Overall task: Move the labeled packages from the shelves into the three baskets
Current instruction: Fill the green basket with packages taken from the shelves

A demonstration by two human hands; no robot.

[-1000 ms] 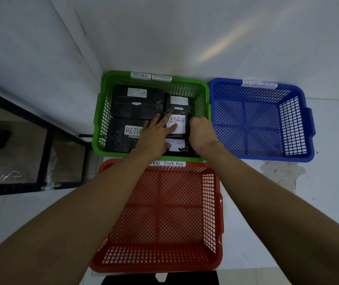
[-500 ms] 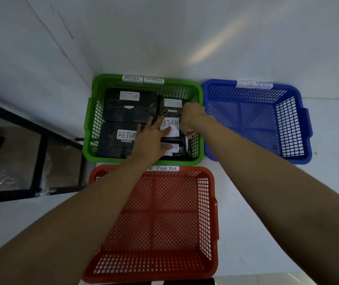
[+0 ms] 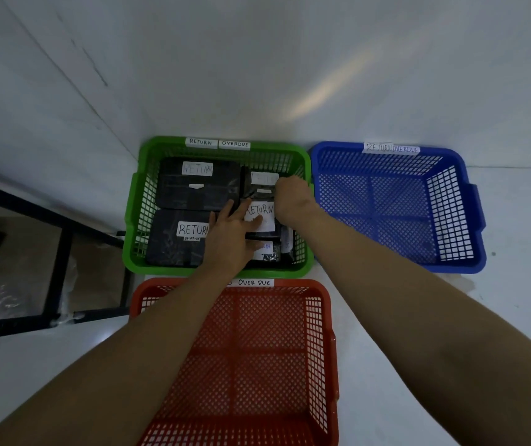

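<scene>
Head camera, looking down at three mesh baskets on a pale floor against a white wall: a green basket [image 3: 135, 217] at about twelve o'clock from the person, a blue basket [image 3: 470, 204] just beside it toward two o'clock, and a red basket [image 3: 325, 349] nearest, at six o'clock, with both forearms reaching over it. All the packages in sight lie in the green basket. Two large black packages sit on its nine o'clock side, the far one [image 3: 193, 191] and the near one [image 3: 174, 243], each with a white label reading RETURN. On the three o'clock side smaller black packages are stacked: a far small package [image 3: 257, 185] whose label is too blurred to read, a middle package [image 3: 262, 217] marked RETURN, and a near small package [image 3: 269, 251] partly hidden. The left hand [image 3: 232, 235] lies flat with fingers straight and spread, pressing on the middle package and the edge of the near large one. The right hand [image 3: 291, 196] is curled at the three o'clock edge of the far small package, and seems to pinch its corner, though the fingertips are hidden behind the knuckles. Paper tags on the far rims read RETURN and OVERDUE on the green basket, the same two words on the blue, and OVER DUE on the red. A black metal shelf frame [image 3: 58, 268] stands at nine o'clock, with crinkled clear plastic at its foot.
</scene>
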